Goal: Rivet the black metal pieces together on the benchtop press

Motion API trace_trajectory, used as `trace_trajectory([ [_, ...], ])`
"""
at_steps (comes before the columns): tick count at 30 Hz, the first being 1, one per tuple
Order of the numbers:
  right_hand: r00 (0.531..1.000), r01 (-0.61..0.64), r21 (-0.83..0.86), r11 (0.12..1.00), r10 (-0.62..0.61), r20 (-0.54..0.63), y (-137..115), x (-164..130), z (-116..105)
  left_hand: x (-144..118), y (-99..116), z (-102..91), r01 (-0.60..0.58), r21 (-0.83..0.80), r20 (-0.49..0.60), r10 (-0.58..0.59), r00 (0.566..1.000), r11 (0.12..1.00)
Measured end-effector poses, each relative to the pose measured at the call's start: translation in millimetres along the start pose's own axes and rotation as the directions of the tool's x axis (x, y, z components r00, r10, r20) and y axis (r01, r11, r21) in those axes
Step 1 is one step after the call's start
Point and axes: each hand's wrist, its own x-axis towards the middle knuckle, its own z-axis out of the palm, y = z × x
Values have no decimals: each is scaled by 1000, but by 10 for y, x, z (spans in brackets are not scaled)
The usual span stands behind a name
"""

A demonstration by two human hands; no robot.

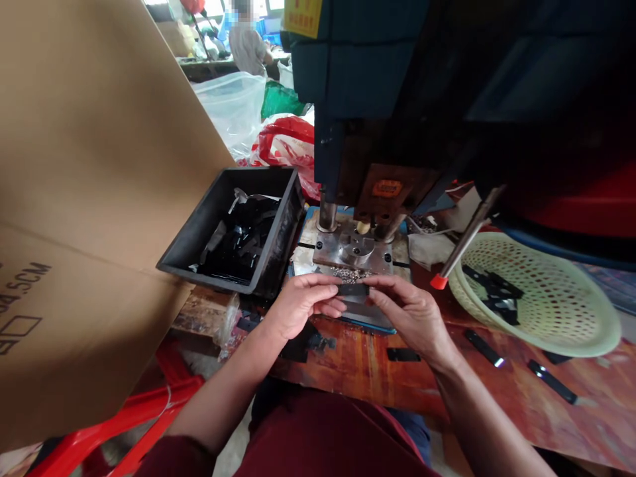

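Between my two hands is a small flat black strip (354,290), held level by its ends. My left hand (311,299) pinches one end with thumb and fingers, and my right hand (410,315) grips the other. Just beyond the strip lies a pile of small shiny metal bits (345,273) on the press bed. Behind them sits a steel die plate (325,250) with a round block (356,250), below the head of a blue press (342,79). Another black strip (403,355) rests on the wooden table (348,368) near my right wrist.
To the left stands a black bin (273,268) with dark pieces inside, next to a large cardboard sheet (99,165). A pale green basket (591,318) on the right holds black pieces. A red-tipped lever (462,248) juts out beside it. Far back, a person (248,46) works.
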Motion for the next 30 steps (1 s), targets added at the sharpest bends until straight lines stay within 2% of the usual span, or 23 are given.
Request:
trace_trajectory([
  [4,999,-39,42,998,40,-28,98,1,-23,44,43,24,-89,62,-49,92,995,994],
  [7,996,-68,80,994,73,-57,94,1,-27,47,76,40,-110,89,-61,116,991,990],
  [11,994,-88,48,995,91,-65,49,0,-47,44,106,69,-106,104,-69,113,991,989],
  [13,997,-54,-6,999,54,-50,37,10,-60,42,110,89,-89,104,-78,97,992,991],
  [17,992,127,-147,981,-129,-5,31,63,-70,35,113,127,-69,107,-81,77,994,992],
  [19,984,179,-181,967,-178,19,28,95,-65,36,120,138,-68,113,-78,77,994,991],
  [22,984,176,-214,961,-171,45,17,129,-55,50,148,144,-76,125,-84,86,993,989],
  [26,988,155,-244,957,-154,23,-14,163,-55,85,213,152,-87,163,-92,103,990,983],
  [30,982,187,-306,934,-186,32,-38,210,-70,116,272,170,-89,196,-96,109,989,977],
])
